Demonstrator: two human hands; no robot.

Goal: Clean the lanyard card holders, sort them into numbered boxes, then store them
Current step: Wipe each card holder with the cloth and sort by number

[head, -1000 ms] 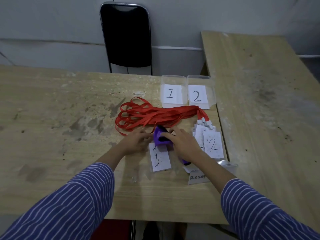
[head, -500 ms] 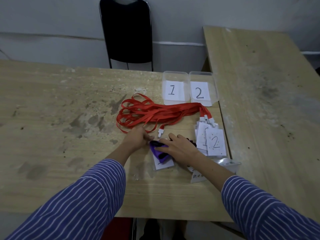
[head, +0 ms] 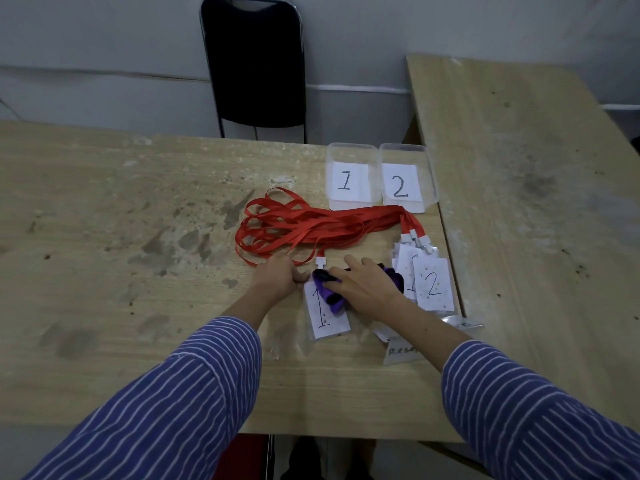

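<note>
The cleaning step was in hand: the person's right hand [head: 367, 289] lay flat, fingers spread, pressing a purple cloth [head: 329, 292] onto the top of a card holder marked 1 [head: 325, 311], while the left hand [head: 277, 277], fingers curled, pinned that holder's upper left corner. Just right of the holder lay the other holders [head: 427, 282]; beyond it, the red lanyards [head: 311, 226], then box 1 [head: 349, 178] and box 2 [head: 405, 183]. Next, I judged, came wiping down its face, then carrying it to box 1.
</note>
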